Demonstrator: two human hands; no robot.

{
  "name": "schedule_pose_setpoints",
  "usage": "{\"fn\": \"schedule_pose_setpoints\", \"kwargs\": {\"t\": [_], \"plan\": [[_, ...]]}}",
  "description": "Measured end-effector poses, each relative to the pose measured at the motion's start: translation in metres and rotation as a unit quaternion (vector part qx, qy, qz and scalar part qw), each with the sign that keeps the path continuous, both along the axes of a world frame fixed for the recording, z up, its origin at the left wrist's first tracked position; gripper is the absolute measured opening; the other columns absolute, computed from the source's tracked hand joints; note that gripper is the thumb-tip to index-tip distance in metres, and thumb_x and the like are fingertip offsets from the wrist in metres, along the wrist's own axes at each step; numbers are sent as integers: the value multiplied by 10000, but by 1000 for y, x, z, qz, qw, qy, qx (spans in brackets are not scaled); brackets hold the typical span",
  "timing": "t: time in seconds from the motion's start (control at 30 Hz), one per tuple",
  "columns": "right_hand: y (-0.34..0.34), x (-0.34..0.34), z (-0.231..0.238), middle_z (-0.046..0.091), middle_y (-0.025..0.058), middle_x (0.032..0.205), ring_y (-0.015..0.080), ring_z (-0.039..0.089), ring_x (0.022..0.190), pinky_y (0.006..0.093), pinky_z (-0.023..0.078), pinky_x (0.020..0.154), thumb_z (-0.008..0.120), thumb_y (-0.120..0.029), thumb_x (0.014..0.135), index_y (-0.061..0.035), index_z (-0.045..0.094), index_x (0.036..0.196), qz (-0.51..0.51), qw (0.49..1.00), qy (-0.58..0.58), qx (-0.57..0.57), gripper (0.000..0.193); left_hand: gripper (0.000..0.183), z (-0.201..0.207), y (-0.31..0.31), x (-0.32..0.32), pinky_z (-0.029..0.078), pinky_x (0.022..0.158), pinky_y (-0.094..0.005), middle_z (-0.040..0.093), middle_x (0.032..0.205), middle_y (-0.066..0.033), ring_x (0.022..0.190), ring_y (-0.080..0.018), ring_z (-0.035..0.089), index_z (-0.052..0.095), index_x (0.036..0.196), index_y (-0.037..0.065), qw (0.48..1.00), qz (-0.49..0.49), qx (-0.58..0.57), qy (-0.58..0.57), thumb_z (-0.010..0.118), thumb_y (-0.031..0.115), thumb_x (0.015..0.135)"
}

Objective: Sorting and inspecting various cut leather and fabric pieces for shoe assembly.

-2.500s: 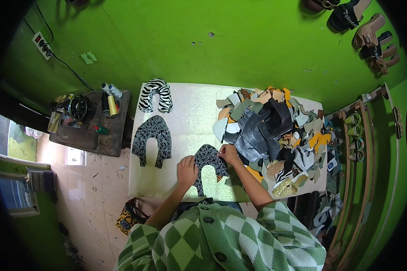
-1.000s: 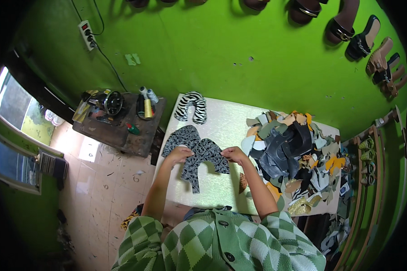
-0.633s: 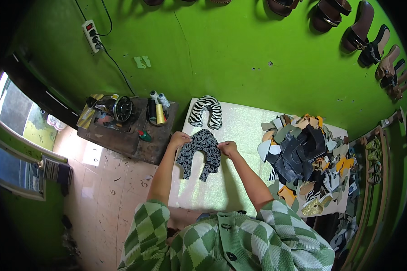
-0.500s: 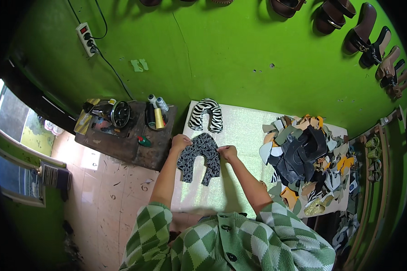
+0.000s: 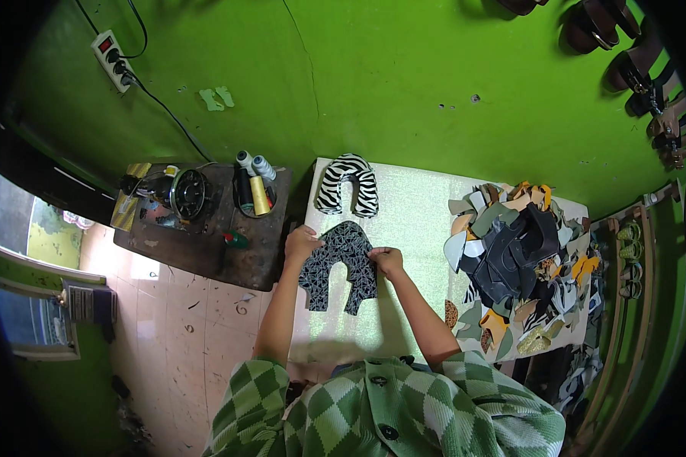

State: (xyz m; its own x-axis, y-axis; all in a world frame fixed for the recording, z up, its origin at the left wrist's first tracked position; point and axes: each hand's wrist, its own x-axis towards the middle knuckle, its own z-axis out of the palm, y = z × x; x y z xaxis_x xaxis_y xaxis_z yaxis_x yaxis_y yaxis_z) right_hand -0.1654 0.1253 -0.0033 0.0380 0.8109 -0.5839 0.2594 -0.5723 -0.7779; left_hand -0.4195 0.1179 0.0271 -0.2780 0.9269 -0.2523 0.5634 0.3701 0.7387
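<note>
A black-and-grey patterned U-shaped piece of material (image 5: 335, 251), its curved end pointing away from me, hangs between my hands above the pale table. My left hand (image 5: 302, 245) pinches its left edge near the curve. On the opposite edge, my right hand (image 5: 387, 261) grips it between thumb and fingers. Beyond it, on the far part of the table (image 5: 413, 228), a zebra-striped U-shaped piece (image 5: 348, 185) lies with its curve toward the green wall.
A heap of leather and fabric scraps (image 5: 518, 259) covers the table's right side. On the left, a dark sewing table (image 5: 206, 255) bears a sewing machine (image 5: 179, 194) and thread spools (image 5: 259, 196). Sandals (image 5: 598, 27) hang on the wall beside a shelf rack (image 5: 631, 251).
The view has shifted slightly, moving the wall and sewing table leftward in the picture. Both hands keep their hold on the patterned piece, which sits almost the same.
</note>
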Motion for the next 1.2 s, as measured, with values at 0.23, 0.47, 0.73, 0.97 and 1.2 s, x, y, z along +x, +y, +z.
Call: {"fn": "schedule_pose_setpoints", "kwargs": {"t": [0.23, 0.47, 0.73, 0.97, 1.2], "plan": [[5, 7, 16, 669, 57, 749, 96, 590, 654, 231, 478, 629, 744, -68, 710, -1, 685, 778, -13, 997, 40, 69, 112, 366, 18, -2, 10, 494, 553, -273, 672, 727, -119, 620, -161, 654, 597, 878, 4, 997, 47, 0, -67, 806, 48, 582], [-1, 4, 22, 665, 39, 705, 102, 590, 589, 243, 461, 580, 736, -150, 708, -73, 701, 779, 24, 984, -93, 148, 110, 397, 17, -5, 17, 491, 590, -294, 671, 745, -89, 669, -172, 647, 609, 897, 34, 999, 35, 14, -18, 822, 121, 573], [-17, -10, 45, 555, 100, 835, 255, 543, 785, 332, 442, 708, 667, -74, 729, -49, 629, 831, 82, 918, -182, 344, 112, 349, 15, -21, 28, 488, 637, -328, 641, 843, -52, 738, -214, 631, 611, 899, 96, 995, 51, 65, 63, 799, 150, 610], [-34, -7, 55, 510, 109, 1216, 280, 484, 1118, 402, 396, 877, 550, -28, 755, -60, 538, 1135, 253, 811, -227, 476, 382, 331, 40, -51, 66, 405, 879, -392, 507, 1189, -93, 1113, -272, 479, 564, 1084, 81, 957, -4, 168, 235, 641, 108, 763], [-59, -13, 41, 277, 101, 1452, 252, 276, 1335, 458, 210, 1065, 426, -94, 830, -33, 340, 1356, 340, 764, -320, 446, 536, 440, 16, -80, 74, 292, 1017, -398, 368, 1395, -135, 1319, -309, 290, 488, 1253, 23, 917, -132, 164, 338, 497, 88, 818]]}}
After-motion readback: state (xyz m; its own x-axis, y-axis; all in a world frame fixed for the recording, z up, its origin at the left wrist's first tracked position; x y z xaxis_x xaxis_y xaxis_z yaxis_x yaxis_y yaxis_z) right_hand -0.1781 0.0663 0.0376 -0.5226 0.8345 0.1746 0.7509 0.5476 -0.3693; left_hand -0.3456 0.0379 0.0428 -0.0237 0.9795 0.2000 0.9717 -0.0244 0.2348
